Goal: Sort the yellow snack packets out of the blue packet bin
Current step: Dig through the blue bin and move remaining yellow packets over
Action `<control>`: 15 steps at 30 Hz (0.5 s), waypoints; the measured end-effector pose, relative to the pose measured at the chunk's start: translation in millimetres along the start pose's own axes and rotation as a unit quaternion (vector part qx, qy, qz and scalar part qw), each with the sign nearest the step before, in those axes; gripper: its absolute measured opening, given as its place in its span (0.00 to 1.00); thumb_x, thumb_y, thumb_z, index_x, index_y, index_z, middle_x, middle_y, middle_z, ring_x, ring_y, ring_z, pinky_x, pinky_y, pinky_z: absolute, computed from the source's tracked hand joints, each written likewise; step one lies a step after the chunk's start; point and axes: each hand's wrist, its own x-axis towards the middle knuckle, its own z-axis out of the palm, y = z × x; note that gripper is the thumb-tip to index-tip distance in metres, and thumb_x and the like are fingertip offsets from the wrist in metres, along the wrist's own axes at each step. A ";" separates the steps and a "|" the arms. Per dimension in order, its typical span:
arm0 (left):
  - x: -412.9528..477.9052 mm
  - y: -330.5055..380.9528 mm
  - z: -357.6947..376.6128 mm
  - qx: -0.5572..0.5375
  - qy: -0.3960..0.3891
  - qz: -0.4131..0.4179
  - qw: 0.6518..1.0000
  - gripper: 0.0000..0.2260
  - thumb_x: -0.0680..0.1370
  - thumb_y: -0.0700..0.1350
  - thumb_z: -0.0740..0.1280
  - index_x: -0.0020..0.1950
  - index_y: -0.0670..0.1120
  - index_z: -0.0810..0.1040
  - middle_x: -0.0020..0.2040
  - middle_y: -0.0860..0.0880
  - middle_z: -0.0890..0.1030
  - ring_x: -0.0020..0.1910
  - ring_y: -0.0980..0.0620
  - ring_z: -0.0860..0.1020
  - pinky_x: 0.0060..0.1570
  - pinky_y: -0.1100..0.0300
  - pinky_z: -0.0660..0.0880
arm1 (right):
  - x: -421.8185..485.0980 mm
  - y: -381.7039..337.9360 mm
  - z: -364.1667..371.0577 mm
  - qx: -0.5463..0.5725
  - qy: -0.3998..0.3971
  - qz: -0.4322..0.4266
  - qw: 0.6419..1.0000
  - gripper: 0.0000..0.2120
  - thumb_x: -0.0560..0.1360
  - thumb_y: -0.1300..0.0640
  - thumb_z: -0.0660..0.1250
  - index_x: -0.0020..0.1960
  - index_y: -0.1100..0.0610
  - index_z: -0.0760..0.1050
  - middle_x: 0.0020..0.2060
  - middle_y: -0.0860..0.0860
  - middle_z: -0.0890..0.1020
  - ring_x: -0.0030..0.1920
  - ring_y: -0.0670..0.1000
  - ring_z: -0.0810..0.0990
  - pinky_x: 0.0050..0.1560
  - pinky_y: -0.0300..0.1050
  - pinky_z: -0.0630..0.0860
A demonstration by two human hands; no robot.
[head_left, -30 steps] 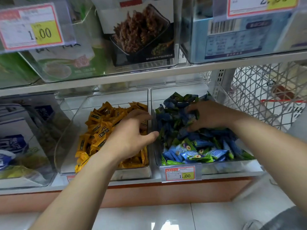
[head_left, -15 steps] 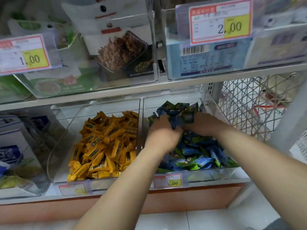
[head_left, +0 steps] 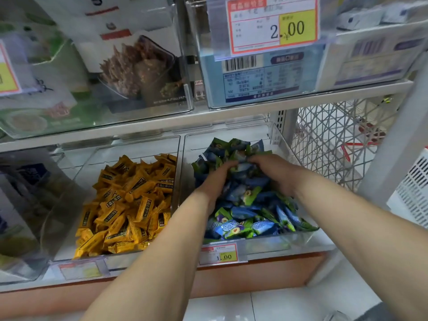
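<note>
Both arms reach forward, left grip (head_left: 216,179) and right grip (head_left: 274,172) nearly touching, both curled downward.

Retail shop. Price tags (head_left: 273,25) front clear acrylic bins (head_left: 234,245) of packaged snacks. Bins occupy tiered shelves (head_left: 162,122).

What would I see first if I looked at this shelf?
Two bright heaps sit side by side: yellow packets on the left, blue packets on the right. The left hand and right hand are both dug into the blue heap. Above hangs a big price tag reading 2.00.
</note>
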 end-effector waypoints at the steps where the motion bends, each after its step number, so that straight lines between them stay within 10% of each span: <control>1: -0.7 -0.2 -1.4 -0.045 0.008 -0.008 0.999 0.15 0.80 0.55 0.64 0.54 0.45 0.81 0.43 0.47 0.82 0.37 0.51 0.81 0.35 0.64 0.76 | -2.4 -3.3 2.2 0.055 -0.004 -0.004 0.998 0.12 0.79 0.56 0.65 0.56 0.63 0.80 0.49 0.61 0.85 0.47 0.61 0.85 0.54 0.57 0.81; 10: -27.4 9.8 -22.3 -0.155 -0.013 0.032 0.987 0.12 0.75 0.51 0.70 0.52 0.45 0.85 0.52 0.41 0.85 0.50 0.42 0.84 0.55 0.47 0.79 | -13.0 -26.1 -3.9 0.040 -0.044 -0.067 0.996 0.13 0.75 0.46 0.69 0.52 0.53 0.85 0.44 0.54 0.85 0.38 0.54 0.83 0.38 0.43 0.79; 15: -35.3 12.8 -28.1 -0.033 0.102 0.069 0.992 0.17 0.70 0.47 0.77 0.57 0.43 0.81 0.45 0.45 0.86 0.46 0.43 0.84 0.50 0.50 0.82 | -23.7 -32.1 -6.1 -0.073 -0.008 -0.114 0.991 0.13 0.76 0.50 0.66 0.49 0.58 0.83 0.50 0.58 0.85 0.44 0.58 0.81 0.47 0.49 0.74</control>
